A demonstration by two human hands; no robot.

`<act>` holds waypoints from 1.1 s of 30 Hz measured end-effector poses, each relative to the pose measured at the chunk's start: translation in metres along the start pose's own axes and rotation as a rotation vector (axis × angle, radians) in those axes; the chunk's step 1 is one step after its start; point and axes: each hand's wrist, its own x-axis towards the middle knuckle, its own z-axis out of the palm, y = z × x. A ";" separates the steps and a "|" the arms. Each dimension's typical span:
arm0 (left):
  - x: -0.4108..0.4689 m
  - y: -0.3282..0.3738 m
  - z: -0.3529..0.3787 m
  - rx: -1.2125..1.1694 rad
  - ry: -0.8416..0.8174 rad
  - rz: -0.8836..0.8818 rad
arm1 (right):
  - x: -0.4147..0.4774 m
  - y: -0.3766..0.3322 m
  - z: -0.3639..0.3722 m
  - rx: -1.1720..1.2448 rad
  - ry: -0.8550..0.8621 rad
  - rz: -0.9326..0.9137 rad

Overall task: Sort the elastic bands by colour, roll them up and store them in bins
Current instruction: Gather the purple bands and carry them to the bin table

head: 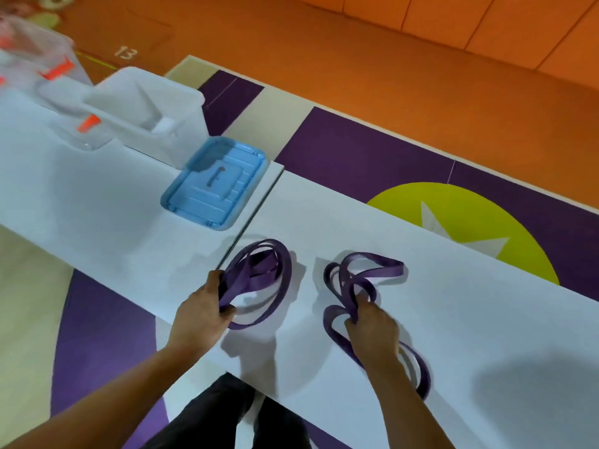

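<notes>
- At the far left end of the left-hand white table (97, 205), a clear bin (55, 92) with orange clips stands blurred at the edge of view.
- Just right of it sits an open white bin (146, 108); what lies inside cannot be made out.
- A blue lid (215, 183) lies flat on the table, touching the front of the white bin and close to the seam where the two tables meet.
- The person's left hand (201, 314) reaches over the near table edge beside that seam, fingers curled tight round several strands of one bunch of purple elastic bands (246, 280).
- The rest of that bunch loops out in loose ovals on the right-hand white table (470, 319), just past the seam.
- Below, between the two forearms, the person's dark trousers (227, 416) show against the floor.
- The right hand (372, 328) grips the middle of a second tangle of purple bands (385, 269), fingers closed round the gathered strands.
- This tangle lies apart from the first, its loops spilling onto the table both beyond the hand and back under the wrist.
- Behind the table, a lime-green circle (470, 222) marks the purple floor mat, with orange flooring (356, 43) beyond.
</notes>
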 end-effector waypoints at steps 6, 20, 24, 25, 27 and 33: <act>-0.015 -0.012 -0.052 -0.152 0.026 -0.019 | -0.004 -0.059 -0.053 0.006 0.077 -0.116; -0.039 -0.177 -0.210 -0.347 0.311 -0.150 | -0.045 -0.318 -0.075 -0.017 0.103 -0.394; -0.048 -0.253 -0.247 -0.369 0.355 -0.188 | -0.065 -0.404 -0.053 -0.023 0.109 -0.500; -0.050 -0.272 -0.256 -0.374 0.362 -0.199 | -0.069 -0.426 -0.048 -0.026 0.104 -0.522; -0.056 -0.309 -0.273 -0.368 0.368 -0.228 | -0.077 -0.469 -0.034 -0.019 0.080 -0.551; -0.052 -0.391 -0.311 -0.397 0.402 -0.351 | -0.088 -0.563 -0.009 0.006 -0.017 -0.595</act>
